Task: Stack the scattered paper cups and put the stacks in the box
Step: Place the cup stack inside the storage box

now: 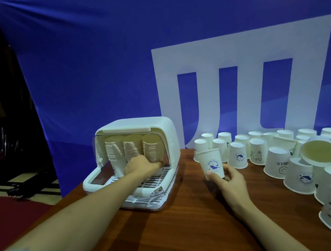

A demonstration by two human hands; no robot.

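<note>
So the box is sitting near the left edge of the table, lid flipped up, and three stacks are already leaning inside it side by side. The left hand is reaching in at the base of the right-hand stack; can't really tell if the fingers are gripping or just pushing it. The right hand is holding a single whale-print cup upright, fingers curled round its bottom, just right of the box. Plenty left though: a big crowd of loose cups, mostly upside down, is covering the table's right side back to the far edge. I'd say maybe halfway.
</note>
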